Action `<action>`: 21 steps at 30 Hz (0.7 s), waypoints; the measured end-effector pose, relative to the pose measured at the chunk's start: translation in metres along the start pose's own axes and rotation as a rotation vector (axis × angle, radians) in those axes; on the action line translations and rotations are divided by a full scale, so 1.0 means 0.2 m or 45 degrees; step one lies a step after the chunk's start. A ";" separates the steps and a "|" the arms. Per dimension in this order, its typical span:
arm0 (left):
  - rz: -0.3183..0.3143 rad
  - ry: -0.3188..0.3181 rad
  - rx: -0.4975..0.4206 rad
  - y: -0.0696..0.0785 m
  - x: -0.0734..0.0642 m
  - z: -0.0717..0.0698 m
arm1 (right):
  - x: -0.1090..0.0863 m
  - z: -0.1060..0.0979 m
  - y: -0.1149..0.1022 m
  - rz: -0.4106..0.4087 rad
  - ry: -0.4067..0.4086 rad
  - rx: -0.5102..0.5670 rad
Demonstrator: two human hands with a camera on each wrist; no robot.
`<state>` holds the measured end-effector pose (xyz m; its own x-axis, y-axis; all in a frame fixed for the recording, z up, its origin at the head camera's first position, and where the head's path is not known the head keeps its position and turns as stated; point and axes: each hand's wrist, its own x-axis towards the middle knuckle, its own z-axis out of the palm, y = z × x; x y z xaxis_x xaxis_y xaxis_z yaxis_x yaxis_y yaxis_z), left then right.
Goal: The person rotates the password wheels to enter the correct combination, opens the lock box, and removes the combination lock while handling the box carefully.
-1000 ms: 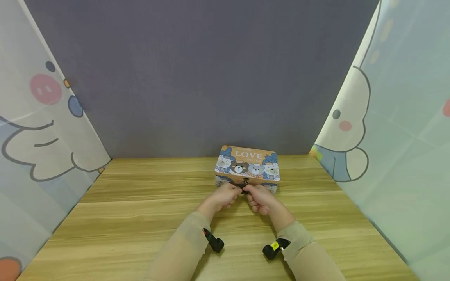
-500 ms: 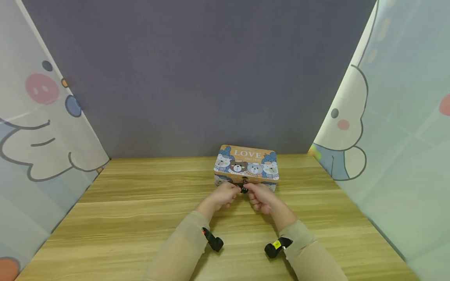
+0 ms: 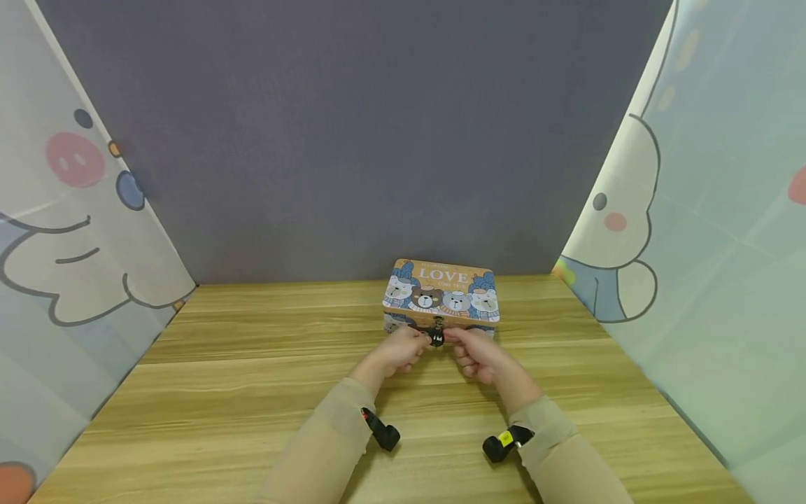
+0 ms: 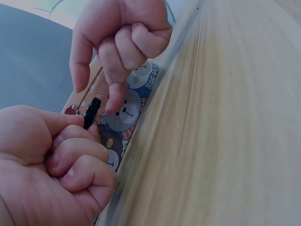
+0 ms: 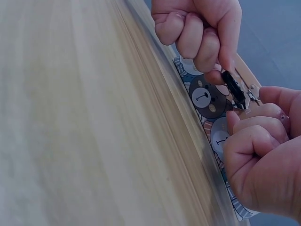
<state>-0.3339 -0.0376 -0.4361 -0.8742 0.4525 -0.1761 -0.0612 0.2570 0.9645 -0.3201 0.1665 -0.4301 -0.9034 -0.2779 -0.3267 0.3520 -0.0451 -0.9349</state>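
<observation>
the left hand (image 3: 398, 349) is pinching the black padlock (image 5: 233, 89), which is pointing longways at the right hand (image 3: 480, 355), whose thumb and finger are holding nothing.

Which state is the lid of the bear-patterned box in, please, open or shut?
Shut: in the head view, the lid lies flat on the box, no gap showing. The left hand pinches the black lock.

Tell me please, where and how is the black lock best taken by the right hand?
Probably pinch the black lock at its free end, coming from the right side: that end sticks out uncovered, while the left hand pinches the opposite end.
</observation>
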 end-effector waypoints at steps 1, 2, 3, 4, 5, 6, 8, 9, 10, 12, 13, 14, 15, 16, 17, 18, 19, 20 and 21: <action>0.000 -0.002 -0.002 0.00 0.00 0.00 | 0.00 0.00 0.00 -0.002 0.003 -0.004; 0.000 -0.007 -0.004 0.00 0.00 0.00 | 0.00 -0.01 0.00 -0.003 0.007 -0.005; -0.001 -0.010 -0.007 0.00 0.00 0.00 | 0.00 -0.01 0.00 -0.006 0.011 -0.008; -0.001 -0.013 -0.010 0.00 0.00 0.00 | -0.01 -0.01 0.00 -0.007 0.016 -0.008; -0.002 -0.016 -0.011 0.00 -0.01 0.00 | -0.01 -0.02 0.00 -0.008 0.020 -0.008; -0.001 -0.019 -0.011 0.00 -0.01 0.00 | -0.01 -0.02 0.00 -0.007 0.023 -0.007; 0.002 -0.021 -0.010 0.00 -0.01 0.00 | -0.01 -0.03 0.00 -0.003 0.025 -0.002; 0.002 -0.021 -0.010 0.00 -0.01 0.00 | 0.00 -0.03 0.00 0.000 0.025 0.000; 0.002 -0.022 -0.008 0.00 -0.01 0.00 | 0.00 -0.03 0.00 0.003 0.024 0.004; 0.005 -0.023 -0.007 0.00 -0.01 0.00 | 0.00 -0.03 0.00 0.006 0.023 0.004; 0.005 -0.025 -0.007 0.00 -0.01 0.00 | 0.00 -0.03 0.00 0.006 0.023 0.003; 0.005 -0.026 -0.007 0.00 -0.01 0.00 | 0.00 -0.03 0.00 0.005 0.024 0.002; 0.005 -0.027 -0.009 0.00 0.00 0.00 | 0.00 -0.03 0.00 0.004 0.020 -0.002; 0.005 -0.028 -0.008 0.00 0.00 0.00 | 0.00 -0.02 0.00 0.001 0.018 -0.007; 0.005 -0.028 -0.009 0.00 0.00 0.00 | 0.00 -0.02 0.00 -0.001 0.016 -0.013; 0.003 -0.029 -0.011 0.00 0.00 0.00 | 0.00 -0.02 0.00 -0.001 0.014 -0.016; 0.003 -0.029 -0.014 0.00 0.00 0.00 | 0.00 -0.01 0.00 -0.003 0.013 -0.021; 0.004 -0.028 -0.015 0.00 0.00 0.00 | 0.00 -0.01 0.00 -0.004 0.011 -0.025; 0.003 -0.027 -0.017 0.00 0.00 0.00 | 0.00 0.00 0.00 -0.004 0.008 -0.030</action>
<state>-0.3335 -0.0386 -0.4357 -0.8638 0.4714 -0.1779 -0.0658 0.2444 0.9674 -0.3206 0.1674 -0.4295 -0.9061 -0.2716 -0.3244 0.3432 -0.0234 -0.9390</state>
